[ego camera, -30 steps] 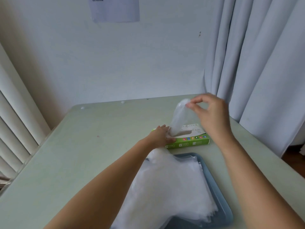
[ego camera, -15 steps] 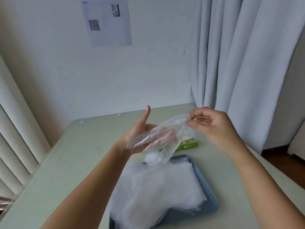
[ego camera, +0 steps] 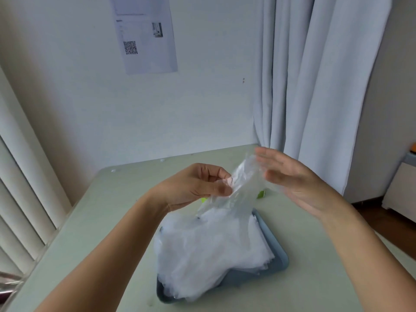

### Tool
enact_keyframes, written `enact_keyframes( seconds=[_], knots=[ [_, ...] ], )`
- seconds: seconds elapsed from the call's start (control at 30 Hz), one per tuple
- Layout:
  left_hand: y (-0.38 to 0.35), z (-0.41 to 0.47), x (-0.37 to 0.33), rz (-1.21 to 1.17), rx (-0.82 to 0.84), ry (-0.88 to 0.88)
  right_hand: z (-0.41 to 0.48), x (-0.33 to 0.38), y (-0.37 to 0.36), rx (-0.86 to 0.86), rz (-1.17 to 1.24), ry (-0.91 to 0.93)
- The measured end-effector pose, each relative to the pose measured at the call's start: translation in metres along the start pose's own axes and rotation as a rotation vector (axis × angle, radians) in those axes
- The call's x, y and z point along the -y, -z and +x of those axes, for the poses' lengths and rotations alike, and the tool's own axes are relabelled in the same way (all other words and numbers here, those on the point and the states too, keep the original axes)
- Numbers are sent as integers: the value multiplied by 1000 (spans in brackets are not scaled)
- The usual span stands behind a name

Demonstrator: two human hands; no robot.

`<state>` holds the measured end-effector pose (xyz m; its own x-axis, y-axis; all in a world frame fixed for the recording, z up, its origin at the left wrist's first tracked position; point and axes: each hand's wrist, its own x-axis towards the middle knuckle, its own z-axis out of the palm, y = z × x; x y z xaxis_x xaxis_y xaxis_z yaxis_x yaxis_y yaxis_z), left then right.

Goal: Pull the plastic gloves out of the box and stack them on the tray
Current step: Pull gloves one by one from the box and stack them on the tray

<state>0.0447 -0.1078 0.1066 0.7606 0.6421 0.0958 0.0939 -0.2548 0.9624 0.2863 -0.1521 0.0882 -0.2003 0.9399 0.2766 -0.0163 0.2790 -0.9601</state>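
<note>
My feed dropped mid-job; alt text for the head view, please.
The left hand pinches a clear plastic glove while the right hand lies flat against it. Below, a pile of gloves fills a blue tray on the pale green table; the box is mostly hidden.

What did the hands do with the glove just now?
The right hand pulled the glove out of the box, then let go and opened flat. The left hand left the box and now pinches the glove. The pile on the tray stayed put.
</note>
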Motion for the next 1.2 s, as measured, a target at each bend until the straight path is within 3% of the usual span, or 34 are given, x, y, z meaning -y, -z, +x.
enact_keyframes(
  seconds=[0.1,0.17,0.3,0.47,0.57,0.7,0.9,1.07,1.2],
  knots=[
    [4,-12,-3,66,19,-51,-2,-15,4,285,239,-127],
    [6,-19,-6,103,62,-58,-5,-27,2,329,306,-180],
    [8,-26,-9,117,101,-51,-11,-39,-10,279,404,-182],
    [10,-33,6,57,7,23,-12,-37,-33,72,433,-177],
    [5,-39,15,-13,-81,100,-14,-30,-44,-21,189,-203],
    [2,-36,36,28,-345,216,-10,-38,-46,-46,-127,-268],
    [14,-30,85,471,-498,455,7,-87,-50,-54,-486,-354],
    [26,-22,114,774,-631,461,16,-126,-54,-99,-814,-333],
    [18,-17,112,919,-748,304,13,-127,-53,-127,-725,-352]
  ],
)
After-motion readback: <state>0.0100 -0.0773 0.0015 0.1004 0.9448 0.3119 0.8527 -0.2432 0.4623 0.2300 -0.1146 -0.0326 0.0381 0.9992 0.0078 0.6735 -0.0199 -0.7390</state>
